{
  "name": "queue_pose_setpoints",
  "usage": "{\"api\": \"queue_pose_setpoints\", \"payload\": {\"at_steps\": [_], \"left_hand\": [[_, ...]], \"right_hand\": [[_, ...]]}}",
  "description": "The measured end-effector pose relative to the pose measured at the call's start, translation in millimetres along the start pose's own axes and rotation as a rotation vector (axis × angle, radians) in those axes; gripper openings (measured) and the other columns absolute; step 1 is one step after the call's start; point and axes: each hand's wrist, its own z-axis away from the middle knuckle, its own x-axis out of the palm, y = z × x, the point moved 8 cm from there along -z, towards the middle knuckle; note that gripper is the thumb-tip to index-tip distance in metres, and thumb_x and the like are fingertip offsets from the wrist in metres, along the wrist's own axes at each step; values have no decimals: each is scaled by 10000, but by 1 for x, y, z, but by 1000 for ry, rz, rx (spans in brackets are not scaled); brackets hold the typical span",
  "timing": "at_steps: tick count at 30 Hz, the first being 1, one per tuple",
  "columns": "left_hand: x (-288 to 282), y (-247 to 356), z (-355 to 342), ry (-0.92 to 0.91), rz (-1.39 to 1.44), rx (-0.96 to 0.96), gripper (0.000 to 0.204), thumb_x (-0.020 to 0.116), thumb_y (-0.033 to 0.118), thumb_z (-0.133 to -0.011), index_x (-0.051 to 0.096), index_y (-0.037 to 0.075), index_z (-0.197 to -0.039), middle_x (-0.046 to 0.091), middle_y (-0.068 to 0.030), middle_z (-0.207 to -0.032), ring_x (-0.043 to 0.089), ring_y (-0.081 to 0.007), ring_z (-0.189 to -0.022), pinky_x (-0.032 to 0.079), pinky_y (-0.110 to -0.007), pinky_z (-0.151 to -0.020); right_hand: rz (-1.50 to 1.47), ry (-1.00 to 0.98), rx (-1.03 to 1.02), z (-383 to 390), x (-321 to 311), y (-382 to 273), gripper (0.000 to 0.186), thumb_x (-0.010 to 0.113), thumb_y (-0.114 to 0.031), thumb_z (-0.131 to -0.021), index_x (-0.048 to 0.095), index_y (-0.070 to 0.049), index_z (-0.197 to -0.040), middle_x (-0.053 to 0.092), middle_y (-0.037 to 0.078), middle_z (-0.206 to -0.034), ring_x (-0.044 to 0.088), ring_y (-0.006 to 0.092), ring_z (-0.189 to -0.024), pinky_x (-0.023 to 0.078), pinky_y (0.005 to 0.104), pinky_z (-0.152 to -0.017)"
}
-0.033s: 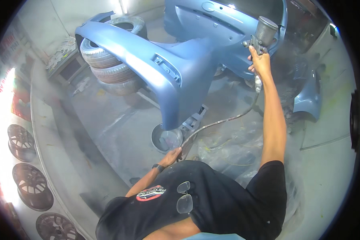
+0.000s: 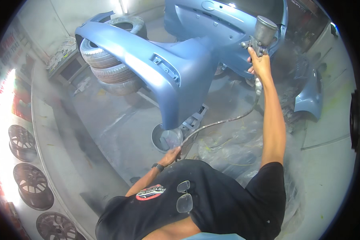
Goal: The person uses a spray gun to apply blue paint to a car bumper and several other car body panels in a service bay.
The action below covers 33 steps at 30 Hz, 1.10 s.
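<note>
My right hand [image 2: 261, 64] is wrapped round the grip of a spray gun [image 2: 265, 34] with a grey metal cup on top, held out at arm's length. An air hose [image 2: 228, 119] runs from the gun's lower end back to my left hand [image 2: 172, 155], which is closed on it near my waist. Left of the gun stands a glossy blue car fender [image 2: 194, 68], apart from it. Behind the gun is a blue car tailgate [image 2: 212, 24]. The gun's nozzle points leftward, over the fender's right side; its tip is small and hazy.
Stacked tyres [image 2: 112, 74] stand under the fender's left part. A round metal basin [image 2: 158, 140] sits on the floor before me. Crumpled clear plastic sheeting [image 2: 228, 148] lies to its right. Another blue panel [image 2: 310, 98] leans by the right wall. Haze hangs in the air.
Almost nothing differs. Both hands keep their grips, and the spray gun stays in nearly the same place.
</note>
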Motion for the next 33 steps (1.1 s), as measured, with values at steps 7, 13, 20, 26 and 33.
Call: {"api": "queue_pose_setpoints", "payload": {"at_steps": [7, 13, 20, 26, 33], "left_hand": [[-24, -51, 6, 41, -99, -116, 619, 400, 604, -1025, 638, 42, -1127, 634, -74, -951, 587, -185, -885, 490, -367, -798], [-14, -40, 22, -29, -162, -220, 620, 409, 565, -1038, 626, 19, -1236, 663, -105, -1030, 578, -213, -985, 468, -391, -882], [-12, -36, 17, 28, -47, -280, 610, 410, 533, -1048, 619, -10, -1231, 676, -128, -1066, 592, -214, -1017, 469, -392, -900], [-29, -51, 50, 75, -230, -386, 587, 407, 515, -1048, 632, 11, -1246, 690, -182, -1118, 629, -257, -1072, 472, -413, -927], [-31, -80, 56, 72, -281, -353, 597, 395, 524, -1045, 649, 11, -1213, 700, -196, -1106, 641, -284, -1080, 471, -417, -939]], "right_hand": [[-221, -480, 8, 166, 24, 15, 301, 711, -298, -948, 675, -33, -1086, 667, 29, -772, 557, 76, -485, 435, 234, -414], [-239, -301, 146, 164, -8, 101, 338, 680, -356, -963, 676, -37, -1075, 669, 27, -771, 557, 84, -465, 430, 231, -423], [-141, 132, 233, 153, -42, 175, 337, 661, -360, -978, 688, -27, -1026, 671, 39, -786, 567, 97, -459, 423, 233, -411], [-369, -306, 178, 270, 23, 181, 302, 757, -253, -911, 702, 7, -1055, 701, 29, -809, 583, 84, -533, 485, 256, -483], [-301, -133, 386, 227, 17, 245, 299, 716, -289, -944, 714, -19, -1071, 667, 26, -745, 523, 76, -481, 449, 249, -435]]}}
